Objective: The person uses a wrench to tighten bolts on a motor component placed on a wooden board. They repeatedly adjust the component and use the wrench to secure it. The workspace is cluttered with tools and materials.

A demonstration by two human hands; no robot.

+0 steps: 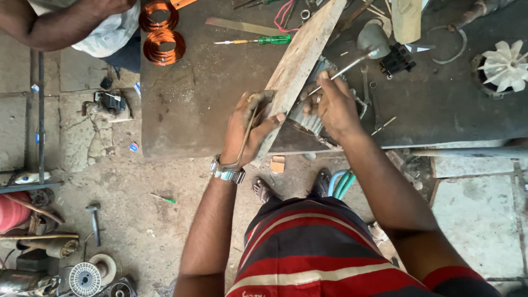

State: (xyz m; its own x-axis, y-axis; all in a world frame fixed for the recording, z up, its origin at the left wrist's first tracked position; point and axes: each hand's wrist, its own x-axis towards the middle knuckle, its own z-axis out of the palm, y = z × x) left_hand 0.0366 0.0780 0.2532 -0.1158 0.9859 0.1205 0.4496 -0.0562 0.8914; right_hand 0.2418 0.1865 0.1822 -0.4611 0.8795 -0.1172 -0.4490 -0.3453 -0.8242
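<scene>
Metal rod pinched in right hand fingers, left hand on plank

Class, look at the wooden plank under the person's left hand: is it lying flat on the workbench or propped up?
Propped up: the wooden plank rests on the ribbed motor, left hand gripping it.

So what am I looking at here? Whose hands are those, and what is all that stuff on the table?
The camera sits on a person's head and looks down, so you see their own two arms. The left hand grips a thin bent metal tool and rests on a wooden plank. The right hand holds a long metal rod over a ribbed metal motor part. On the dark table lie copper wire coils, a green-handled screwdriver and a white plastic fan. Another person's arm shows at top left.
</scene>
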